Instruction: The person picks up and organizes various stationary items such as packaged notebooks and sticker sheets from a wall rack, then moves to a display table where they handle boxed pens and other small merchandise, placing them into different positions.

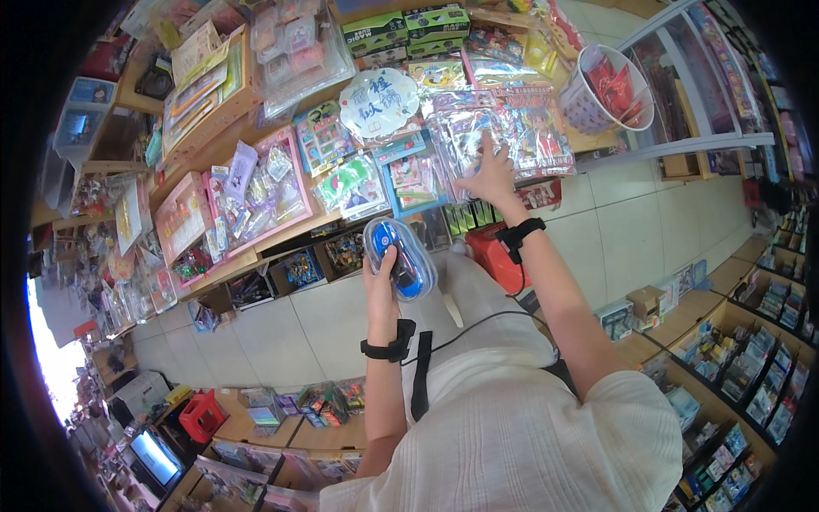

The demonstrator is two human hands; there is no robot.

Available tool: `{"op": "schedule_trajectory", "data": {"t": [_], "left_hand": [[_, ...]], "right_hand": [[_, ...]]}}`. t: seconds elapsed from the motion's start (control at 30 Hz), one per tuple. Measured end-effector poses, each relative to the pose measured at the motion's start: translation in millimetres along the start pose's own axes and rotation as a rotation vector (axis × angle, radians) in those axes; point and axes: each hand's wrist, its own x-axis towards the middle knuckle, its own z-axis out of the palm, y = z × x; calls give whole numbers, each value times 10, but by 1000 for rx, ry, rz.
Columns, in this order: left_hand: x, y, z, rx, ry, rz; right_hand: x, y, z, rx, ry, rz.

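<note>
Nearer me than the round white sign (380, 101), my left hand (380, 280) clasps a clear-and-blue case (412, 258), while my right hand (490, 174) reaches out, fingers splayed over shiny packets (537, 141) right of that sign.

At centre, a clear case (429, 273) shows a bright blue object (408, 275) inside. Above right, glossy packets (539, 136) mix pink, red and silver. Top centre: a white sign (380, 104) with blue-green lettering, and black-and-lime-green boxes (437, 24). Upper right, a white bucket (587, 109) with small purplish marks. Lower left, a red stool (203, 416). Bottom, a cream shirt (529, 435) with faint stripes.
</note>
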Motion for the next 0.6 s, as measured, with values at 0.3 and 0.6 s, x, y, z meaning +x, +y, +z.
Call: {"op": "schedule_trajectory", "data": {"t": [0.3, 0.6], "left_hand": [[-2, -54, 53, -24, -18, 27], [66, -121, 441, -30, -62, 31]], "right_hand": [[240, 485, -15, 771, 47, -218], [161, 477, -312, 849, 39, -263]]}}
